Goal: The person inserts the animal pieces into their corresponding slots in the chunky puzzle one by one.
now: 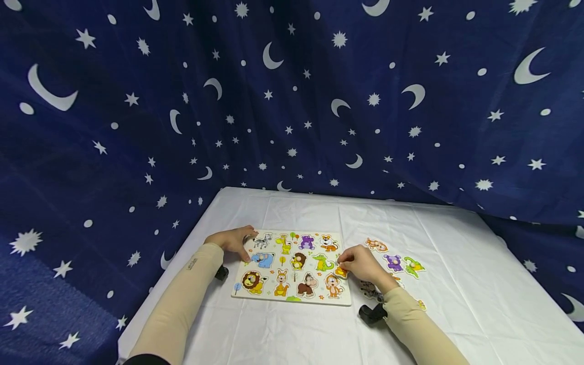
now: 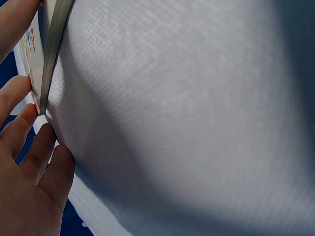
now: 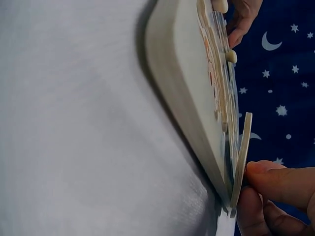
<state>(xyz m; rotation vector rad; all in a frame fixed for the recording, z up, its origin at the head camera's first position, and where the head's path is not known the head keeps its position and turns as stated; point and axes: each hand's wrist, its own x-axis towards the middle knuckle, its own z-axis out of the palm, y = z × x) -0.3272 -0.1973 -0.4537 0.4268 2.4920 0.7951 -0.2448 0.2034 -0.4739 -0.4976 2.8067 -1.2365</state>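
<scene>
A wooden animal puzzle board [image 1: 292,299] lies on the white-covered table, with pictures of animals in rows. My left hand [image 1: 235,242] rests at its far left corner, fingers spread; in the left wrist view, fingertips [image 2: 22,84] touch the board's edge. My right hand [image 1: 362,262] pinches a thin orange-and-yellow puzzle piece [image 1: 340,272] at the board's right edge. From the right wrist view, this puzzle piece [image 3: 241,164] stands tilted over the board's corner, thumb against its face; its picture faces away there.
Right of the board lie several loose pieces: a monkey [image 1: 376,245], a purple hippo [image 1: 393,262], a green crocodile [image 1: 413,267] and a zebra [image 1: 371,290] partly hidden under my right wrist. Wooden knobs [image 3: 231,56] stand up from the board. A dark blue star-and-moon curtain [image 1: 292,101] hangs behind the table.
</scene>
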